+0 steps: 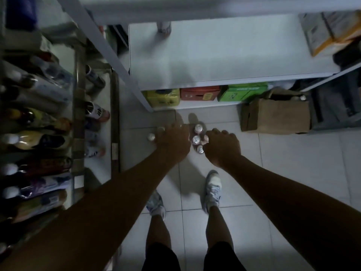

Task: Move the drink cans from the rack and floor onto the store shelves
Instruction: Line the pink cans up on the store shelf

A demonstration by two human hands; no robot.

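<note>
From my feed the job looks barely begun. I count one drink can [164, 26] standing at the back of the white store shelf [224, 61], and the rest of that board is bare up to the cartons [322, 32] at its right end. Most stock sits low: a tight cluster of floor cans [196, 139] on the tiles, two loose cans [151, 137] left of it, and more rack cans [96, 113] on the metal rack [115, 133]. The left hand [172, 140] is down over the loose cans with its fingers bent under and hidden. The right hand [222, 148] shows curled knuckles against the cluster. I cannot tell whether either is clamped on a can. I judge the lift must clear the shelf's front lip just beyond the cans, with the slanted upright [117, 55] left and a cardboard box [273, 114] right; the open floor lies behind.
</note>
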